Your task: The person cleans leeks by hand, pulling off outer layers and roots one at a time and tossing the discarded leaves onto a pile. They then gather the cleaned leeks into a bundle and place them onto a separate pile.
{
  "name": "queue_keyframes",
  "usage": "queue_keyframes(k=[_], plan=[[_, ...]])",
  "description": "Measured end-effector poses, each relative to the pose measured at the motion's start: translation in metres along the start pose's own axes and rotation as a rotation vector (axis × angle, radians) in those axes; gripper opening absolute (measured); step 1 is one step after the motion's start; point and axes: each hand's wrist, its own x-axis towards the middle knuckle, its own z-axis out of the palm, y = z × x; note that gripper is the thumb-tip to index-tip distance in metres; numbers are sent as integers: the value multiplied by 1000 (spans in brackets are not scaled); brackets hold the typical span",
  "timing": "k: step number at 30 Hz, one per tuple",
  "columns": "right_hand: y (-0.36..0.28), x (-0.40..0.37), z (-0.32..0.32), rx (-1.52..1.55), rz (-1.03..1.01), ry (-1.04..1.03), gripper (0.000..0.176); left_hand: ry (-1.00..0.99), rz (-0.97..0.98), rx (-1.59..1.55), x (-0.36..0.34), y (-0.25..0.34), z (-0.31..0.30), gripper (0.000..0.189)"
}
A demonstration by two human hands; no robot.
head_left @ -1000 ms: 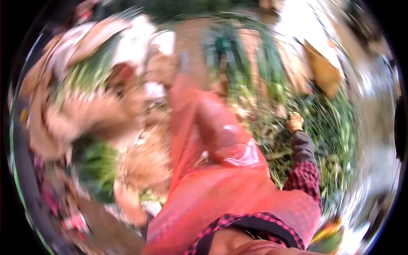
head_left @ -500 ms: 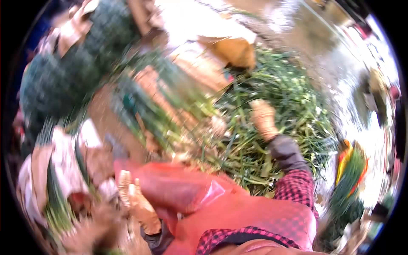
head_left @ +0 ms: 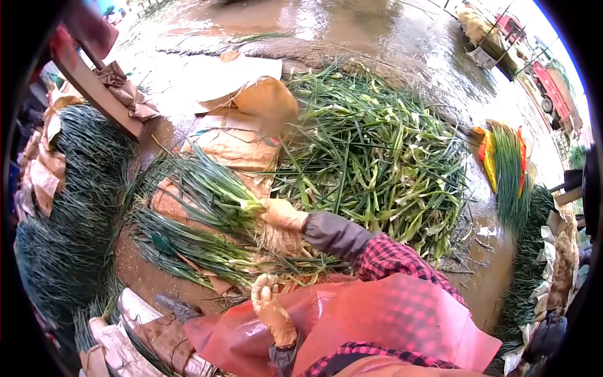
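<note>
My right hand (head_left: 282, 215), in a tan glove, is closed on the root end of some green onions (head_left: 220, 188). Their leaves point to the upper left, over the pile on the ground. My left hand (head_left: 276, 319), also gloved, is in front of the red apron (head_left: 377, 314); its fingers are curved and parted, with nothing visible in them. Pale ribbed wrapping covers its fingertips. More green onions (head_left: 195, 242) lie just beyond it. Beneath my right hand are pale stringy roots (head_left: 279, 240).
A broad heap of loose leaves (head_left: 389, 157) spreads ahead and to the right. Stacked green onions (head_left: 78, 207) stand at the left, and brown paper sheets (head_left: 232, 147) lie beyond the bunches. A bundle on yellow-red plastic (head_left: 510, 166) lies right. Wet ground (head_left: 352, 25) stretches behind.
My right hand has moved left from the leaf heap and now grips green onions. My left hand has shifted right, its fingers more curved. The head view has turned.
</note>
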Motion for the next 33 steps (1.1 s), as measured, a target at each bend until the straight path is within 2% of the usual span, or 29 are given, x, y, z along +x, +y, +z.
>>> queue_keyframes(k=[1, 2, 3, 4, 5, 6, 7, 8, 9, 10, 11, 12, 13, 15, 17, 18, 19, 21, 22, 23, 25, 26, 27, 30, 31, 33], plan=[[9, -5, -1, 110, 10, 15, 20, 16, 6, 58, 2, 1, 12, 25], [18, -10, -5, -140, 105, 18, 15, -10, -3, 87, 3, 2, 20, 24], [43, -4, -3, -557, 56, -113, 14, -11, -4, 104, 0, 0, 27, 24], [89, 6, 19, -630, 53, -11, 12, -30, 47, 125, 0, -8, 27, 22], [55, -8, -3, -456, 108, -35, 15, -40, 124, 279, 1, -14, 25, 18], [21, -22, -19, -370, 82, -7, 18, 11, 69, 183, 3, -21, 21, 16], [25, -32, -22, -265, -92, -30, 19, 50, 66, 241, -4, -19, 28, 18], [25, -41, -17, -143, -249, -65, 22, 54, 5, 168, -3, -34, 23, 25], [-36, -68, -40, 18, -180, -166, 23, -35, 69, 1, 2, -70, 4, 33], [-67, -91, -49, 43, -108, -243, 24, 62, -146, -288, -21, -26, 39, 38], [-44, -107, -33, -126, -612, -105, 25, 122, -276, -292, -14, -16, 50, 54], [-52, -117, -29, -3, -660, -168, 25, 42, -151, -283, 8, -58, 30, 38], [-50, -124, -22, 76, -665, -175, 24, -3, -171, -381, 4, -50, 36, 19], [-35, -133, -12, 393, -205, -462, 25, -17, -220, -385, -4, -56, 32, 13], [-47, -139, -17, 430, 150, -515, 27, -75, -280, -406, -11, -59, 23, 9], [-49, -140, -14, 441, -43, -431, 27, -148, -322, -358, -13, -58, 16, 10], [-39, -139, -6, 432, -38, -382, 27, -177, -263, -302, -7, -74, 9, 7], [-34, -141, -3, 501, 219, -341, 27, 29, -328, -340, -14, -69, 20, 6], [-39, -146, 3, 675, 107, -352, 30, 9, -366, -376, -15, -67, 21, 7], [-48, -148, -7, 469, -71, -423, 32, 11, -353, -382, -17, -63, 18, 7], [-51, -149, -13, 135, -117, -466, 32, -175, -296, -487, -25, -54, 13, 8], [-79, -159, -19, 446, -35, -557, 25, 14, -173, -500, -23, -57, 21, 5], [-73, -155, -15, 448, -43, -562, 25, 15, -163, -500, -19, -64, 19, 5], [-54, -136, -12, 400, 153, -698, 20, 16, 51, 54, -19, -66, 7, 7], [-51, -135, -10, 393, 144, -700, 20, 16, 61, 47, -20, -65, 7, 7], [-41, -137, -1, 285, -15, -516, 18, 129, 140, 217, -16, -69, 7, 9]])
